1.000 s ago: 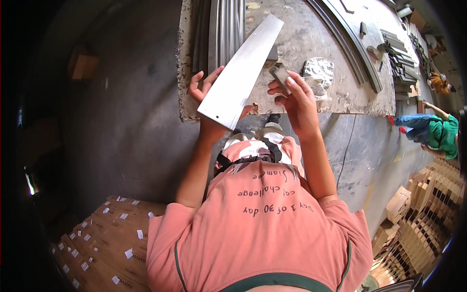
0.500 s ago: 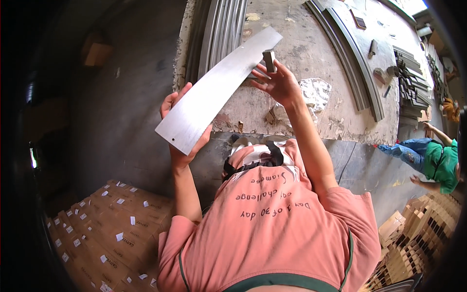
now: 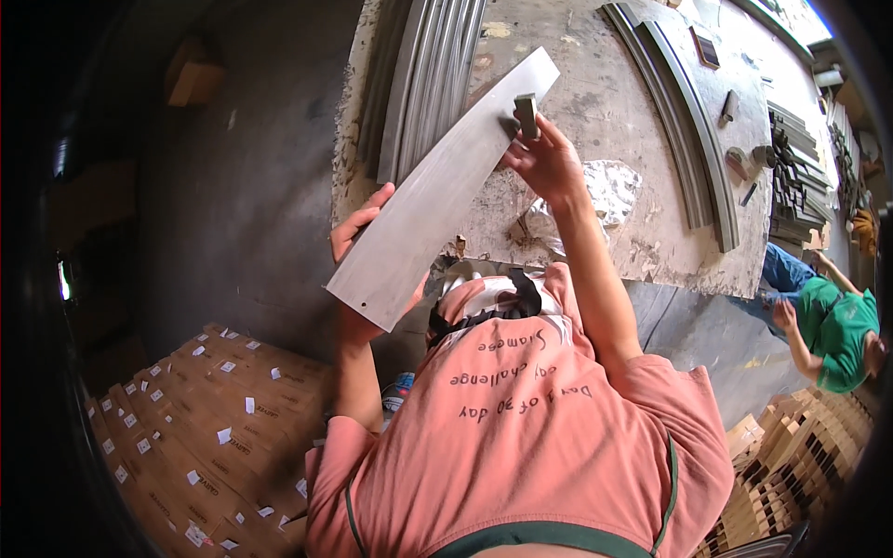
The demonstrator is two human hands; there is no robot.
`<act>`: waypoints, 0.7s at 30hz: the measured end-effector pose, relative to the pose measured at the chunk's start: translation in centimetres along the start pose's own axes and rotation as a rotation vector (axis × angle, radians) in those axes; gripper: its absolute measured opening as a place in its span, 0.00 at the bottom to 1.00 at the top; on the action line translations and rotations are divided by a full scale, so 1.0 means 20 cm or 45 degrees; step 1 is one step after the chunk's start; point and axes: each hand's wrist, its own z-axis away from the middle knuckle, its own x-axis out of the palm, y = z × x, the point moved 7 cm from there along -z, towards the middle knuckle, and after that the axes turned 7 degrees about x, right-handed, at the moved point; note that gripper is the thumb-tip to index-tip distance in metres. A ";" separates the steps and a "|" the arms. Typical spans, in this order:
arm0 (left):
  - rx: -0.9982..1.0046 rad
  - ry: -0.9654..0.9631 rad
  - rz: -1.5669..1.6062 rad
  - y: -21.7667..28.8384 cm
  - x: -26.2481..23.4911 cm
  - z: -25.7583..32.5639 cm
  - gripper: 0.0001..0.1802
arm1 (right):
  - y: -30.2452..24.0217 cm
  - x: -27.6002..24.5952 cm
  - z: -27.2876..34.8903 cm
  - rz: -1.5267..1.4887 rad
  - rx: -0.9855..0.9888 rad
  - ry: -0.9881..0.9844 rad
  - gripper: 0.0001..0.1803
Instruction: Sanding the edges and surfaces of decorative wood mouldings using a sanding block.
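Observation:
A long flat grey metal strip [image 3: 437,195] slants from the lower left up to the upper right over the near edge of a stained workbench [image 3: 595,84]. My left hand [image 3: 367,237] grips its near end from underneath, close to a small drilled hole. My right hand [image 3: 549,163] holds a small grey block [image 3: 526,116] pressed against the strip's far end. My pink shirt fills the lower middle of the view.
Straight ribbed metal profiles [image 3: 428,84] and curved ones [image 3: 684,139] lie on the bench, with crumpled white material [image 3: 614,191] near my right wrist. Labelled cardboard boxes [image 3: 214,418] sit at lower left. A person in green [image 3: 837,325] crouches at right beside stacked pieces [image 3: 800,465].
The strip's near end has swung down and to the left with my left hand. My right hand has slid the small block along it toward the far end.

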 end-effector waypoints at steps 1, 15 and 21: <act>-0.005 0.000 0.002 -0.01 -0.01 0.00 0.48 | -0.02 -0.12 0.01 0.163 -0.038 0.269 0.20; 0.046 0.020 0.133 -0.06 -0.09 -0.05 0.44 | -0.20 0.32 -0.01 1.467 -0.538 0.130 0.17; 0.063 0.022 0.104 -0.08 -0.10 -0.04 0.44 | -0.20 0.40 0.07 1.296 -0.492 -0.119 0.16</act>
